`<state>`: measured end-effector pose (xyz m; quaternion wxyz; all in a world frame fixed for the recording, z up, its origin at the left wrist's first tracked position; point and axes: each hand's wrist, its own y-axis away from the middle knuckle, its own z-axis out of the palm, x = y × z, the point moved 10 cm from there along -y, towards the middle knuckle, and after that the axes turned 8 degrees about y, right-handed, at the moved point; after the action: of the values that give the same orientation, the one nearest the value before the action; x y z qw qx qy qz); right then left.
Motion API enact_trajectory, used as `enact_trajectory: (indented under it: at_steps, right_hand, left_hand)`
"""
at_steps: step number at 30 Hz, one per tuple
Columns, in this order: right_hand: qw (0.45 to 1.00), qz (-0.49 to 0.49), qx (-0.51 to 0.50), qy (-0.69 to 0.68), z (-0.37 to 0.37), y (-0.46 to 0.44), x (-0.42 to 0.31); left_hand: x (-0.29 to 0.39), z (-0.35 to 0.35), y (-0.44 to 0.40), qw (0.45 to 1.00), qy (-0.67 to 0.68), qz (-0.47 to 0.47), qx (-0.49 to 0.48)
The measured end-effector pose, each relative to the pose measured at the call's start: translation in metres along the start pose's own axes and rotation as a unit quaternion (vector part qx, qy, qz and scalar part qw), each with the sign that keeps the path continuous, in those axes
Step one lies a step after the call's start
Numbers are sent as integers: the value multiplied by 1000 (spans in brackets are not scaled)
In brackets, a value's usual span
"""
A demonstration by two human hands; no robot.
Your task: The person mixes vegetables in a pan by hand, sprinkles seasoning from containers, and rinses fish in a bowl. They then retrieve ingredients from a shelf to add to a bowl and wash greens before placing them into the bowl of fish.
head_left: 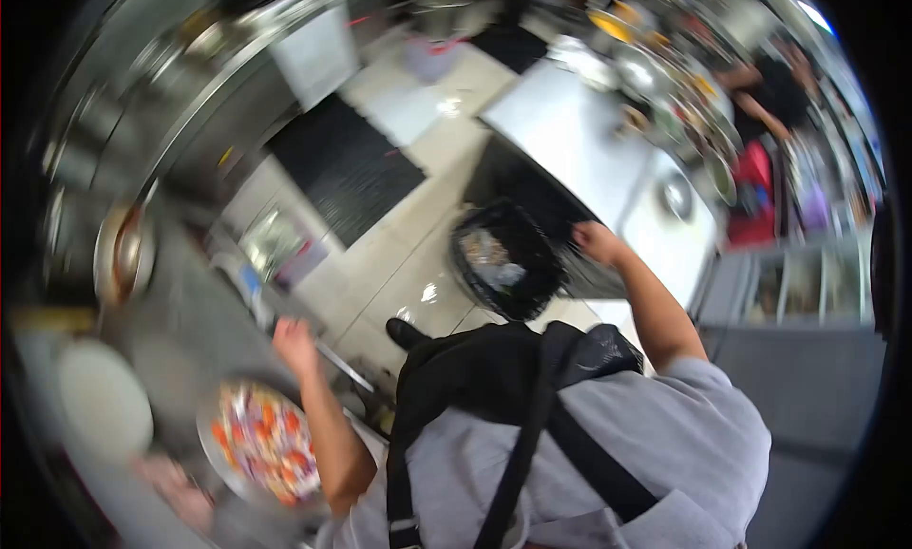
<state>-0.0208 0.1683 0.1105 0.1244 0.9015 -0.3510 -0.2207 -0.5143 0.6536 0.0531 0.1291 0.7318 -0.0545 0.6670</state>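
Note:
My left hand [294, 340] is closed, with nothing seen in it, above the edge of the left steel counter [204, 316]. Beside my left forearm, a large round dish [211, 444] holds chopped orange, purple and white vegetables [266, 444]. My right hand [596, 243] is curled into a loose fist near the edge of the white worktable [570, 136]; no object shows in it. Below and left of that hand, a black-lined bin [537, 288] stands on the floor with scraps inside.
Near the dish are a white round item [104, 402] and a blurred pinkish thing [176, 492]. A pan [123, 255] sits farther along the counter. Bowls [676, 196] crowd the worktable, with another person [774, 88] beyond. A black mat [347, 169] lies on the tiled floor.

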Motion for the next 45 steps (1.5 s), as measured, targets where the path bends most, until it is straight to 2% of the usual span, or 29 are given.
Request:
enact_trajectory:
  at_steps: [1,2,3,4,7,8,9,10,12,13,16,17,19,21,22,24,28,30,34,36,38,42,44,45]
  right_hand:
    - [997,38,16,-60,-3,7,4]
    - [995,53,28,-78,-7,23,0]
    - [991,85,22,-105,0,36,12]
    - [986,112,37,-121,10,58,27]
    - [973,192,32,-127,61,138,66]
    - [972,217,5,-94,98,169,93]
    - [953,252,-4,-166,135,212,120]
    - [930,280,-13,-236,164,254,132]
    - [886,364,-84,-275,250,340,176]
    - [853,414,-82,-306,273,384,191]
    - [739,555,-31,-382,333,499,243]
    - [733,556,-22,-391,342,522,267]
    - [720,587,21,-369,363,570,304]
    - [795,529,100,-280,364,592,346]
    - [822,498,142,-238,352,600,358]
    - [810,490,155,-284,318,610,372]
    - [846,429,177,-261,230,598,400]
    - [847,398,204,-287,210,581,425]
    - [861,363,195,-298,181,525,463]
    - [882,324,177,-292,174,490,478]
    - [888,316,115,-314,157,467,484]
    - [895,299,62,-325,179,425,538]
    - [895,303,49,-323,191,412,566]
    - [898,290,40,-329,199,405,572]
  left_hand:
    - [18,17,0,1000,13,-16,-11]
    - [24,32,-6,999,10,22,-34]
    - [17,48,-12,998,9,-23,-63]
    - [18,64,-18,995,2,-17,-96]
    - [5,111,-29,976,-10,-3,-216]
    - [-5,124,-36,968,-72,-20,-240]
    - [-17,139,-39,956,-134,-35,-258]
    - [-11,163,-28,950,-141,-30,-277]
    - [15,219,10,922,-21,-66,-380]
    - [21,242,35,882,-95,-129,-442]
    - [45,305,93,864,-174,-76,-466]
    - [62,338,135,854,-135,-54,-500]
    - [49,390,185,836,-154,-60,-523]
    - [29,441,237,800,-212,-70,-556]
    - [9,473,240,775,-269,26,-571]
    - [22,532,305,738,-305,96,-594]
    - [43,627,418,701,-333,118,-620]
    - [41,658,450,685,-385,204,-584]
    - [-12,691,467,675,-408,266,-554]
    - [-9,691,495,665,-411,260,-567]
    - [-8,691,497,657,-425,325,-532]
    - [-25,692,495,647,-456,330,-515]
    - [-21,688,501,685,-427,293,-512]
    - [-17,687,507,686,-410,307,-516]
